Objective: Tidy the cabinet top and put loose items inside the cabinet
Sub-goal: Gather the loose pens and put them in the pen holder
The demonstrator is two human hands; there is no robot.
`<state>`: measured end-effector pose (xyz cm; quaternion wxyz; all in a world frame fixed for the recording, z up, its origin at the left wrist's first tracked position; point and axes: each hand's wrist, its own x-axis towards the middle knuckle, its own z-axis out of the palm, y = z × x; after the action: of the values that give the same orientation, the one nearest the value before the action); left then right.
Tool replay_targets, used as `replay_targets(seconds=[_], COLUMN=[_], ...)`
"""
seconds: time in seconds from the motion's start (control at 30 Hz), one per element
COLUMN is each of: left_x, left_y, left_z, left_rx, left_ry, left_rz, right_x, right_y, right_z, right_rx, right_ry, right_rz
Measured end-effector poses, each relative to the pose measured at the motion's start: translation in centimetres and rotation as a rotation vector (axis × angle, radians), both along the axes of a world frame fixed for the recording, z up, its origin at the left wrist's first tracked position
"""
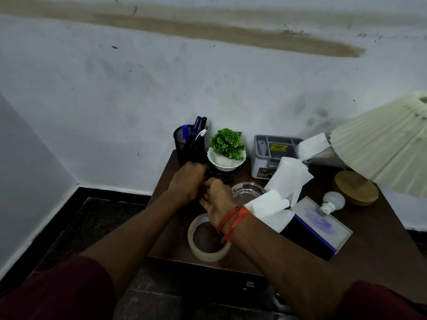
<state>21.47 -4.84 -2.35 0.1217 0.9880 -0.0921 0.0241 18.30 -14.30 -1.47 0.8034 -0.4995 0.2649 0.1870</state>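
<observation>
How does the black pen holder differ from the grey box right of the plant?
The pen holder is round black mesh; the grey box is rectangular solid plastic. The pen holder holds pens; the grey box has compartments and a yellow label. The pen holder sits left of the plant, the grey box right. Both are open-topped, near the wall.
</observation>
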Motion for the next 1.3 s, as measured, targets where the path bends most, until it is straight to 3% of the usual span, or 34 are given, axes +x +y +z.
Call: replay_targets(seconds=[0.17,0.8,1.3], left_x=[-0.7,-1.4,-1.8], left_y=[0.1,2.3,2.9], left_z=[-0.1,1.0,0.8], left_rx=[0.013,-0.341,-0.498], left_ry=[-0.035,0.240,0.273], left_rz=[0.026,0.180,0.274], right_x=[-0.1,-0.5,-0.6], right_y=[0.1,0.0,0.7], right_z=[-0.1,1.4,1.9], right_rx=[0.002,-0.065,-0.124], right_ry=[0.002,0.040,0.029], right_rz=[0.012,0.125,0.146])
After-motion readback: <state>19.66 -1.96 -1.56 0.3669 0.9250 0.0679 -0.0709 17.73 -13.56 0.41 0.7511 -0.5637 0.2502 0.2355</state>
